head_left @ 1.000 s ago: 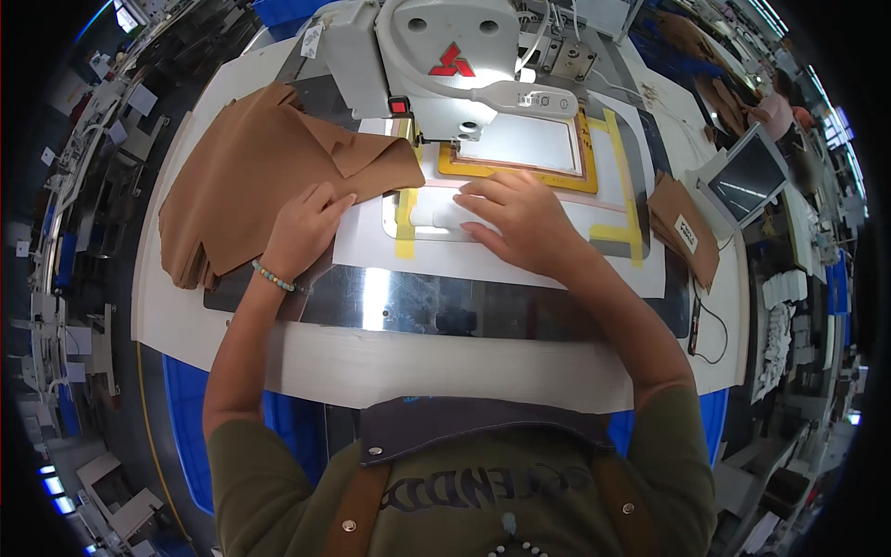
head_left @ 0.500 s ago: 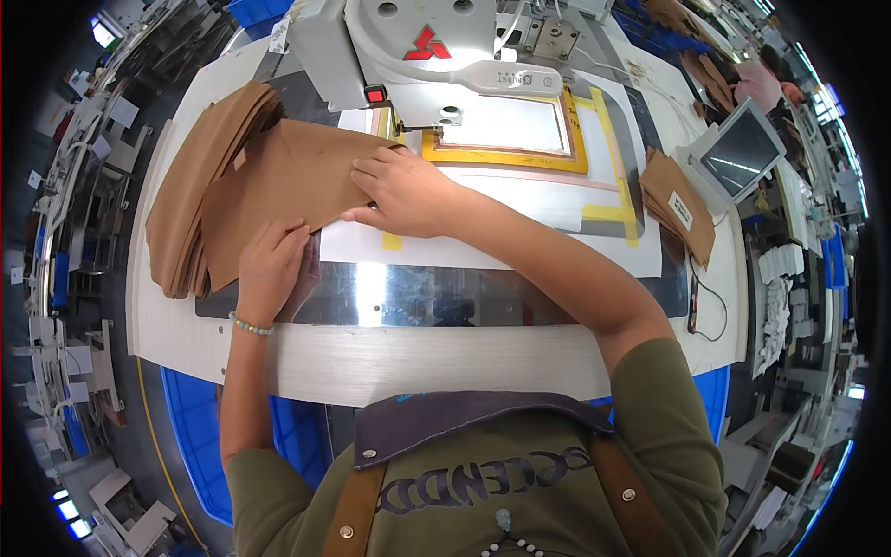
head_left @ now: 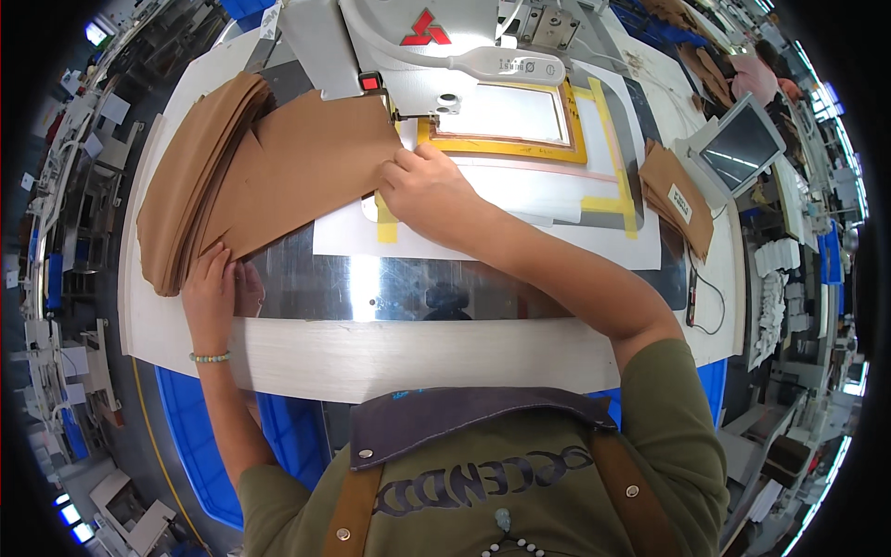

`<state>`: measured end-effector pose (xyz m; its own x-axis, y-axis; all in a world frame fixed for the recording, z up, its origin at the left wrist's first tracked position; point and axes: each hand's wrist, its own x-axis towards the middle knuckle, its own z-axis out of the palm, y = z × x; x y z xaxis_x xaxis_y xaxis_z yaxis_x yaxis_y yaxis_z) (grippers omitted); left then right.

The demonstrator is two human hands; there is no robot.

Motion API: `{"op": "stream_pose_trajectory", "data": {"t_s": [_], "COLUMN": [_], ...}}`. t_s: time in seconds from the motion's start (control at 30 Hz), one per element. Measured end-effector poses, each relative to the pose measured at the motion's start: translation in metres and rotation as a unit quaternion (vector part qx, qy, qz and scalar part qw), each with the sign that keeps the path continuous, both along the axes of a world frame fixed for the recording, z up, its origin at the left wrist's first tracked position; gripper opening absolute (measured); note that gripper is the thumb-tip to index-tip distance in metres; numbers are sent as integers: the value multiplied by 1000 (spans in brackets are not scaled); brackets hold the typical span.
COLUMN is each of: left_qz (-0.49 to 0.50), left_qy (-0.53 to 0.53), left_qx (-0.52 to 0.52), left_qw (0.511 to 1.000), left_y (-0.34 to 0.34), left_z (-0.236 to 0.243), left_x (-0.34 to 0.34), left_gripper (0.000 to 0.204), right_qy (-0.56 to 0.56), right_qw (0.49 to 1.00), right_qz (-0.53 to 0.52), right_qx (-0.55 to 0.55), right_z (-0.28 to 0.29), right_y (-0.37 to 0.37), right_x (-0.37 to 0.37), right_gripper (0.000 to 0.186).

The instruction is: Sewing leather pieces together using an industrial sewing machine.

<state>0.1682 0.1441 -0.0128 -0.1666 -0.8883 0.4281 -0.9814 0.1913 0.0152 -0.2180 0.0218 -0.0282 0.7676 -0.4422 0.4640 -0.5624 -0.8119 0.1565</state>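
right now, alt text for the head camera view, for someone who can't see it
A person's right hand pinches the right edge of a brown panel, while the left hand touches its lower left edge, with a stack of brown pieces at the left. Beyond, a yellow frame lies over white paper near a pale machine.

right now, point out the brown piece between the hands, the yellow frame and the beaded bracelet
Brown piece (head_left: 311,172): head view, middle of its flat face.
Yellow frame (head_left: 501,149): head view, on its near bar.
Beaded bracelet (head_left: 210,357): head view, on its beads.
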Motion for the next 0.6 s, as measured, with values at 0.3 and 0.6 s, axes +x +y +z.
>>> {"op": "stream_pose_trajectory", "data": {"t_s": [0.3, 0.6], "left_qz": [28, -87], "left_qy": [26, -96], "left_qx": [-3, 0], "left_qw": [999, 992], "left_y": [21, -21], "left_z": [-9, 2], "left_x": [30, 3], "left_gripper": [20, 37], "right_qy": [-4, 5], "right_qw": [992, 991], "right_qz": [-2, -31], "right_qx": [-127, -132], "right_z": [4, 16], "right_y": [-5, 4], "right_x": [-8, -60], "right_gripper": [3, 12]}}
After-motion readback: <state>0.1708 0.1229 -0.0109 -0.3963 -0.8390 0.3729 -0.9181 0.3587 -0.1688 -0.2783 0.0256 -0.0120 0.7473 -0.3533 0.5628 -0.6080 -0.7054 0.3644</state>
